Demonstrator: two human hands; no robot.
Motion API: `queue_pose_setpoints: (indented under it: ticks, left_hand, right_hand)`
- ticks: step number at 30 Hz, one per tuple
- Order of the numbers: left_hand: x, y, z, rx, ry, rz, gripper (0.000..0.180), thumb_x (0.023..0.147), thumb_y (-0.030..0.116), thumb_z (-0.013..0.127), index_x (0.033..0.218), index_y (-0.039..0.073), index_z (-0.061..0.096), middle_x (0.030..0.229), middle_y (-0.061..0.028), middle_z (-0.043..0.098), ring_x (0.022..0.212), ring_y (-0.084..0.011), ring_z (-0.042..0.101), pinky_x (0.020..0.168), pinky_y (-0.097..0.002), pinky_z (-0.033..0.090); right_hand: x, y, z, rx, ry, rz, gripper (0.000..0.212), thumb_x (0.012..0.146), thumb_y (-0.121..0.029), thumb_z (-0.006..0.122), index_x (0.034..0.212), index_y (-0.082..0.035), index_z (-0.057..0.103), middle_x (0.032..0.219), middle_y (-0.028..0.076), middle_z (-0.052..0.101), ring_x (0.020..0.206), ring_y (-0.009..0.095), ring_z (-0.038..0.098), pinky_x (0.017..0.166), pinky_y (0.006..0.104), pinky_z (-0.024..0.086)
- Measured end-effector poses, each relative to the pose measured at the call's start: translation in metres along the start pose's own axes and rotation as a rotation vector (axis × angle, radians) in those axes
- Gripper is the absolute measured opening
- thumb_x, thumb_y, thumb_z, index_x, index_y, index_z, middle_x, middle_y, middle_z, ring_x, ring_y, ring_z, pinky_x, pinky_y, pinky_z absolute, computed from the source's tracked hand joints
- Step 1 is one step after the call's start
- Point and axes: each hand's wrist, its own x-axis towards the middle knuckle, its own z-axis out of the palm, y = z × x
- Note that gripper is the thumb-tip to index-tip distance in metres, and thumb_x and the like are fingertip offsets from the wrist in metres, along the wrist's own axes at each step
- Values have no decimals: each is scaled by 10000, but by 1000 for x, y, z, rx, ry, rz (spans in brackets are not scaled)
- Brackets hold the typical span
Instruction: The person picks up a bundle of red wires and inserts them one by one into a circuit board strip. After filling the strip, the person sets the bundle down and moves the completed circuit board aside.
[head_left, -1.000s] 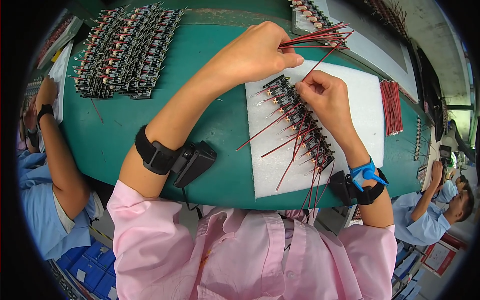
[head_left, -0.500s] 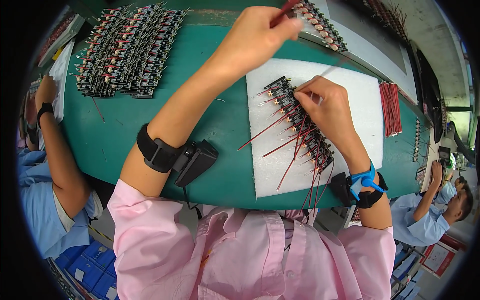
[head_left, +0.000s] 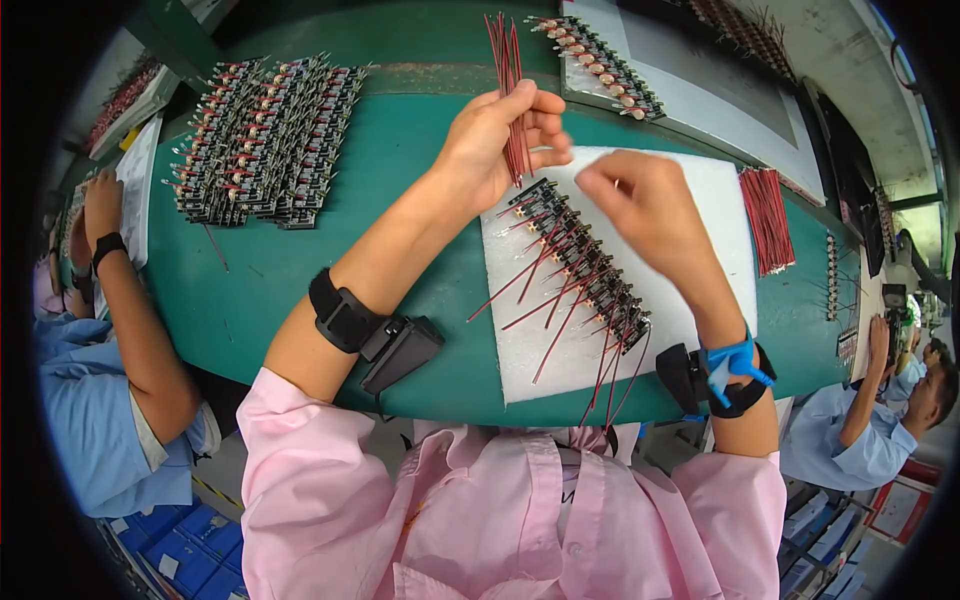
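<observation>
My left hand (head_left: 488, 142) is closed around a bundle of red and black wires (head_left: 510, 90), its other fingers loosely curled. The wires stand nearly upright, their lower ends just above the top of a strip of small black circuit boards (head_left: 585, 270). That strip lies slantwise on a white foam sheet (head_left: 700, 210), with several red wires sticking out from its left side and lower end. My right hand (head_left: 645, 205) hovers over the foam, right of the strip's upper end and apart from it. Its fingers are curled together; whatever they hold, if anything, is hidden.
Stacked circuit board strips (head_left: 265, 145) lie at the left of the green table (head_left: 400, 250). Another strip (head_left: 600, 70) rests on a grey case edge at the back. A red wire pile (head_left: 768, 220) lies right of the foam. Co-workers sit on both sides.
My right hand has lifted off the board strip and moved up a little. My left hand has come down and nearer, bringing the wire bundle into full view.
</observation>
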Motion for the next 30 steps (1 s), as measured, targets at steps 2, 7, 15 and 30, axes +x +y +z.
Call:
queue_pose_setpoints:
  ticks: [2, 7, 15, 30]
  left_hand:
    - [-3, -3, 10, -6, 75, 27, 326, 886, 268, 362, 861, -27, 500, 678, -68, 517, 529, -134, 487, 440, -257, 394]
    - [-5, -4, 7, 102, -243, 94, 364, 891, 282, 337, 1034, -29, 460, 1015, -154, 522, 929, -215, 526, 756, -333, 459]
    - [-7, 3, 2, 67, -22, 95, 341, 886, 289, 354, 962, -21, 475, 769, -58, 524, 632, -110, 501, 517, -245, 413]
    - [-8, -2, 4, 827, -207, 201, 189, 776, 193, 542, 768, 4, 531, 505, 68, 333, 419, -17, 263, 375, -199, 199]
  right_hand:
    - [9, -1, -4, 201, 6, 157, 143, 719, -87, 543, 633, 28, 538, 579, 56, 516, 482, 116, 464, 446, 264, 361]
    - [23, -4, 2, 439, 19, 137, 174, 725, -110, 547, 599, 7, 520, 549, 24, 495, 452, 71, 425, 432, 223, 341]
    - [20, 3, -12, 809, -77, 298, 110, 748, -100, 548, 686, -11, 529, 578, 48, 529, 410, 85, 433, 424, 198, 350]
    - [13, 18, -7, 870, 130, 284, 129, 750, -131, 574, 741, -9, 532, 634, 33, 527, 515, 81, 451, 514, 198, 349]
